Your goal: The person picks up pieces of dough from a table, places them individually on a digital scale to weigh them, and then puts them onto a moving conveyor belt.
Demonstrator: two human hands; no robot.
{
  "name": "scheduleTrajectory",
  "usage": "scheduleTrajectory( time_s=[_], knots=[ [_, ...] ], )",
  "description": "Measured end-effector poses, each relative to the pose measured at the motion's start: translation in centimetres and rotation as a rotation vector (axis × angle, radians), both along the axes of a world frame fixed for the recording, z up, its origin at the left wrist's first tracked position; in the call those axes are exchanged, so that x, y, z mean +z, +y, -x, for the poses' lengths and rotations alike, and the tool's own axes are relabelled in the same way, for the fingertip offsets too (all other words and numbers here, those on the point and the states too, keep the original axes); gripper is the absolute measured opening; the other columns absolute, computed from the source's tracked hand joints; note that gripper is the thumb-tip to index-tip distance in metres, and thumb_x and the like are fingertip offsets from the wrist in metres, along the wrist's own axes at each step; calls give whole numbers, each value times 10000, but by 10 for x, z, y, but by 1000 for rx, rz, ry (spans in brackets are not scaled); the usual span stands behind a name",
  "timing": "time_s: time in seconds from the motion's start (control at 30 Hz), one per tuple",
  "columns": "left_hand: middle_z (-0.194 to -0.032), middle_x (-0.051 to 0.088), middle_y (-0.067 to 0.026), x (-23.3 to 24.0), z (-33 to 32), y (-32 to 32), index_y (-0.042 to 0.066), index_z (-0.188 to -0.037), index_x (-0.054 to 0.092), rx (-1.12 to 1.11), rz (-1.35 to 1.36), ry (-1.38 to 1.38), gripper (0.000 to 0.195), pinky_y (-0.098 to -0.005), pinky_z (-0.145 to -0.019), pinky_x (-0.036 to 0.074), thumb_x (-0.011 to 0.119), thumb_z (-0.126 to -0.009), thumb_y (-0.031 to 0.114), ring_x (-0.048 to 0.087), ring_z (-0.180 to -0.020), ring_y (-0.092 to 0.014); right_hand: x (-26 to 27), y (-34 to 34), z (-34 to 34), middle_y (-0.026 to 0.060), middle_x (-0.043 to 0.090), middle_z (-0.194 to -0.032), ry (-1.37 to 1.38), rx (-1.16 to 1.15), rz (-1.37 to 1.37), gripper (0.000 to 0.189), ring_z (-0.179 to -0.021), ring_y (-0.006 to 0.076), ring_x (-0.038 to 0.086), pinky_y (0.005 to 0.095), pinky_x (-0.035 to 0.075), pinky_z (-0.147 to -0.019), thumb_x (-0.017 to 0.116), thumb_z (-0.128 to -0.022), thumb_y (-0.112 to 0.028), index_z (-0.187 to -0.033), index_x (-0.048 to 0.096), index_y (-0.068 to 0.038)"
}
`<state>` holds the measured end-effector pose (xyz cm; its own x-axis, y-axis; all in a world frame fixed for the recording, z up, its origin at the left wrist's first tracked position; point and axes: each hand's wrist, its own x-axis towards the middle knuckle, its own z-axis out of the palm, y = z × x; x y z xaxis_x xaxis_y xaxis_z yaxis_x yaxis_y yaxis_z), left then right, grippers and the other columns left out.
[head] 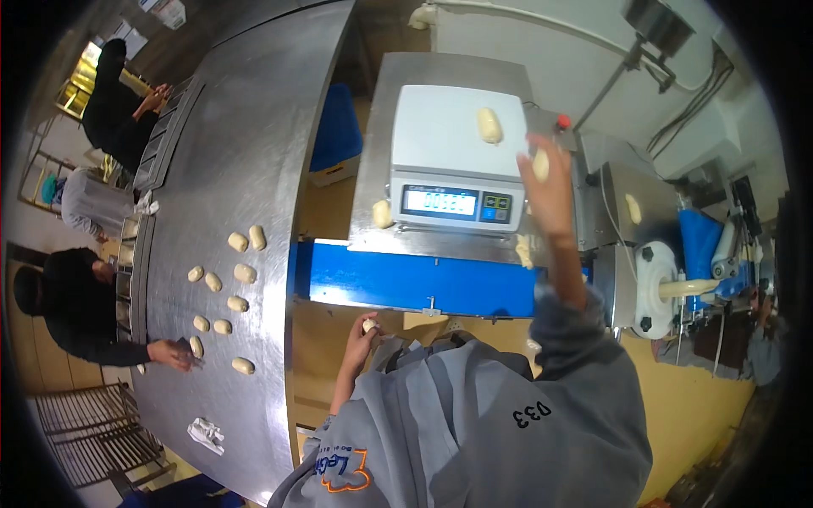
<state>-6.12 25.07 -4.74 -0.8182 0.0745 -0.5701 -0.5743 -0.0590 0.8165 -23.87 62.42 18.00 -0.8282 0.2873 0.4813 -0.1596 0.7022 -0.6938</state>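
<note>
My right hand [551, 190] is blurred beside the right edge of a digital bench scale [458, 149], with a dough piece [540, 166] between its thumb and fingers. On the scale's white plate lies one rolled dough piece [489, 125]. Low in front of my body, my left hand [359, 340] grips a small lump of dough [370, 325]. Another dough roll [382, 214] rests against the scale's left front corner. A flattened dough scrap [524, 251] lies near the right front corner.
A blue conveyor belt [413, 279] runs between me and the scale, towards a dough machine [654, 289] at right. On the steel table [254, 159] at left sit several dough rolls [244, 274] and a crumpled cloth [206, 434]. Co-workers stand beyond metal pans [132, 273]; one co-worker's hand [171, 354] reaches in.
</note>
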Motion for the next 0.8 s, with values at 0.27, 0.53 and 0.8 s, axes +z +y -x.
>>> scheduleTrajectory(
  time_s=[0.27,0.53,0.8],
  knots=[
    [-910,570,-24,10,-38,-94,79,-1207,519,118,90,60,327,-235,-680,447,551,-882,58,533,-808,-96,-6,-49,100,206,616,-1015,-244,-246,-568,420,-982,385,586,486,491,-790,657,-751,-370,-1053,619,-81],
    [-882,551,-5,62,-92,-196,80,-1180,520,442,69,176,287,-232,-663,429,573,-900,114,504,-751,-76,2,-65,126,0,564,-787,-460,275,725,244,-664,91,549,243,453,-546,566,-894,-259,-1021,590,-52],
    [-944,571,-42,85,-122,-289,75,-1165,528,845,104,215,266,-236,-692,440,558,-903,107,514,-755,-84,-81,-506,42,37,585,-1010,-592,959,395,269,-916,136,553,272,478,-743,648,-860,-172,-1110,590,-94]
  ],
)
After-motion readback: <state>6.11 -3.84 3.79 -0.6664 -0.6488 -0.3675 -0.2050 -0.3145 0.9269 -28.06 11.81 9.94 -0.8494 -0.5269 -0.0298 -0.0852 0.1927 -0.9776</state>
